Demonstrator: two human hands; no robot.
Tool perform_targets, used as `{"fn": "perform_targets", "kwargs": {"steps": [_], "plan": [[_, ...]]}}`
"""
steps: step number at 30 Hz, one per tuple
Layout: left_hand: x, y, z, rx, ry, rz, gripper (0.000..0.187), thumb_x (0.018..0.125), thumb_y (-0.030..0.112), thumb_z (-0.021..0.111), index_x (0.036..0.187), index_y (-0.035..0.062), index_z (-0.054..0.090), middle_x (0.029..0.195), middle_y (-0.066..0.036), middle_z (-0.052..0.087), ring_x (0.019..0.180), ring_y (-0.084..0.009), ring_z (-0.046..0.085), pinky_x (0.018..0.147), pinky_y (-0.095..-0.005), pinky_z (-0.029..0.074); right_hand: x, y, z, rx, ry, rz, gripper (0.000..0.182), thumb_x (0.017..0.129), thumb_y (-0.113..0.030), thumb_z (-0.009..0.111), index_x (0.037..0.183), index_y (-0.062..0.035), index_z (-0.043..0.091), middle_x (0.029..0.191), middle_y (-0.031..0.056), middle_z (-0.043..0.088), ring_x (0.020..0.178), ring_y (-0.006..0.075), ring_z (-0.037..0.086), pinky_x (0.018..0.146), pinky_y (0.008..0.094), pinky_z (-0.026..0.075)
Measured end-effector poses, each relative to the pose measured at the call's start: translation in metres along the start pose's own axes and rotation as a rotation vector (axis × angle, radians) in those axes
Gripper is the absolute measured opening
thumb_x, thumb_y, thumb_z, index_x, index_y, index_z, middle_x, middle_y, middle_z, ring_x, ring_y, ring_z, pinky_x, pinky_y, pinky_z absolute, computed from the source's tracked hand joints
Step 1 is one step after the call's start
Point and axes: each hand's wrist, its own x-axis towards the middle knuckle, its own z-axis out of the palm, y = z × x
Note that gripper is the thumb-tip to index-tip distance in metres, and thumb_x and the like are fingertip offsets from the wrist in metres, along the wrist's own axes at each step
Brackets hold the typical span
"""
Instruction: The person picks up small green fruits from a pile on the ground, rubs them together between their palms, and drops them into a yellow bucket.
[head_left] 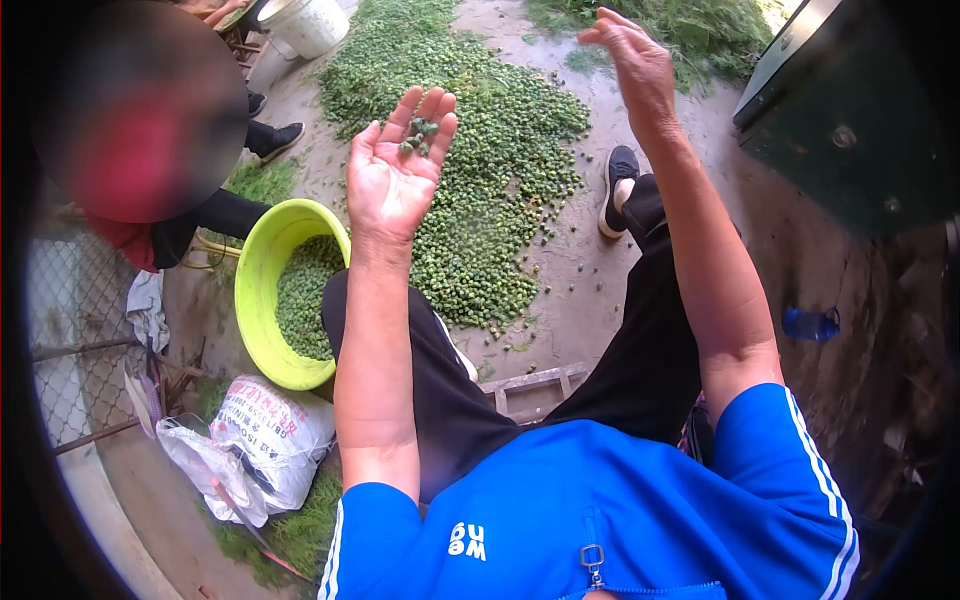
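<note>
My left hand [393, 185] is turned palm up with its fingers stretched out, and a few small round green fruits [418, 138] rest on the fingers. Beneath and beyond it, a large heap of the same green fruits [490, 220] spreads over the ground between my legs. My right hand [640, 75] is raised at the upper right, above the far edge of the heap. Its fingers are extended and bent slightly to the left, with nothing visible in them. Beside my left knee stands a yellow-green bucket [256, 262], partly filled with green fruits.
A person in dark trousers [222, 212] sits at the left. Behind are a white bucket [308, 28] and feathery green stalks [690, 35]. A printed white sack [275, 435] lies at lower left. A dark green box-like object [850, 130] and blue bottle [811, 324] are at right.
</note>
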Motion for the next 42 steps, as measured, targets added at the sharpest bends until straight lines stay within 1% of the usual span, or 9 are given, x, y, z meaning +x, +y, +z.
{"fn": "perform_targets", "kwargs": {"steps": [7,8,10,15,17,23,31,39,42], "plan": [[-0.04,0.085,-0.033,0.13,0.181,0.236,0.045,0.097,0.028,0.037,0.116,-0.0105,0.05,0.115,-0.026,0.055,0.114,-0.0376,0.05,0.101,-0.0467,0.042,-0.01,0.002,0.018,-0.112,-0.021,-0.017,0.042,0.081,-0.031,0.067,0.115,-0.0065,0.062,0.109,0.0133,0.063,0.083,0.0218,0.062,0.073,0.0342,0.049],[-0.054,0.113,-0.048,0.207,0.213,0.296,0.045,0.096,0.028,0.038,0.117,-0.01,0.049,0.117,-0.026,0.055,0.117,-0.0373,0.049,0.103,-0.0472,0.039,-0.017,-0.029,0.01,0.135,-0.138,0.227,0.04,0.086,-0.017,0.059,0.124,-0.0023,0.054,0.119,0.0133,0.058,0.11,0.0222,0.055,0.093,0.0316,0.042],[-0.093,0.175,-0.084,0.261,0.196,0.354,0.047,0.096,0.029,0.035,0.12,-0.0091,0.049,0.12,-0.026,0.053,0.119,-0.0362,0.047,0.105,-0.0474,0.036,-0.016,-0.025,0.006,0.149,-0.169,0.241,0.039,0.085,-0.017,0.062,0.121,-0.0014,0.056,0.117,0.0109,0.06,0.108,0.0185,0.055,0.091,0.029,0.043],[-0.173,0.216,-0.086,1.069,1.115,0.618,0.076,0.086,0.062,0.038,0.142,0.0109,0.033,0.152,-0.014,0.018,0.142,-0.028,0.01,0.111,-0.0519,0.002,-0.018,-0.01,0.008,0.299,-0.198,0.225,0.039,0.086,-0.018,0.063,0.121,-0.0024,0.056,0.116,0.0074,0.06,0.106,0.0148,0.053,0.092,0.0281,0.041],[-0.197,0.233,-0.096,1.027,1.081,0.7,0.077,0.086,0.061,0.038,0.144,0.0119,0.029,0.154,-0.014,0.012,0.143,-0.0281,0.003,0.11,-0.0519,-0.003,-0.02,-0.023,0.004,0.247,-0.267,0.284,0.039,0.087,-0.021,0.062,0.121,-0.0033,0.056,0.115,0.0064,0.06,0.104,0.0143,0.054,0.089,0.0283,0.042],[-0.166,0.232,-0.047,1.0,0.821,0.768,0.05,0.095,0.036,0.044,0.134,0.0044,0.044,0.142,-0.016,0.038,0.132,-0.0287,0.035,0.109,-0.0451,0.025,-0.023,-0.02,0.014,0.141,-0.395,0.225,0.047,0.089,-0.038,0.057,0.126,-0.0101,0.055,0.128,0.0041,0.054,0.118,0.0174,0.05,0.1,0.0368,0.039],[-0.015,0.135,-0.05,1.07,0.307,0.234,0.036,0.093,0.026,0.052,0.119,0.0007,0.053,0.113,-0.012,0.06,0.108,-0.0243,0.057,0.091,-0.0363,0.045,-0.04,-0.035,0.028,0.237,-0.484,0.342,0.036,0.089,-0.025,0.059,0.119,-0.0053,0.058,0.113,0.0053,0.06,0.1,0.0132,0.056,0.084,0.0289,0.045],[-0.019,0.018,-0.282,1.353,0.879,-0.276,0.046,0.086,0.039,0.06,0.124,0.0133,0.051,0.1,0.0,0.055,0.085,-0.0168,0.053,0.065,-0.0324,0.048,-0.042,-0.045,0.021,-0.002,-0.566,0.2,0.035,0.09,-0.027,0.058,0.114,-0.0016,0.06,0.1,0.0057,0.063,0.093,0.013,0.056,0.083,0.0279,0.045],[-0.06,-0.002,-0.356,1.092,1.207,-0.315,0.025,0.087,0.034,0.058,0.083,0.0113,0.049,0.061,0.0,0.039,0.043,-0.0129,0.038,0.035,-0.0333,0.029,-0.042,-0.05,0.016,-0.028,-0.602,0.234,0.035,0.09,-0.027,0.057,0.114,-0.0014,0.06,0.099,0.0073,0.064,0.093,0.0148,0.057,0.083,0.0291,0.045]]}}
